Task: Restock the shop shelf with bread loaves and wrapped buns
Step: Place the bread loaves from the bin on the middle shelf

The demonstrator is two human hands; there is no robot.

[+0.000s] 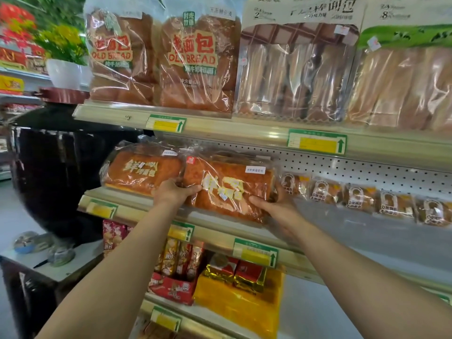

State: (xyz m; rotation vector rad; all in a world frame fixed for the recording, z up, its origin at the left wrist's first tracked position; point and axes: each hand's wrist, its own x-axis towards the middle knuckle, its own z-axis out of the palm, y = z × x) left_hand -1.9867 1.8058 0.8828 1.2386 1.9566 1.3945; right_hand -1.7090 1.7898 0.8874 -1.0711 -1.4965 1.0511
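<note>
A bagged orange-brown bread loaf (230,187) lies at the front of the middle shelf (151,204), held by both hands. My left hand (175,193) grips its left end, thumb on top. My right hand (276,207) grips its lower right corner. A matching loaf (143,171) lies on the shelf just to its left. Several small wrapped buns (362,196) stand in a row to the right along the same shelf.
The top shelf (220,127) carries two "Old Bread" bags (195,62) and sliced loaf packs (298,72). Below are snack boxes (181,263) and gold packs (234,275). A dark round cabinet (56,172) and a small table (61,267) stand left of the shelving.
</note>
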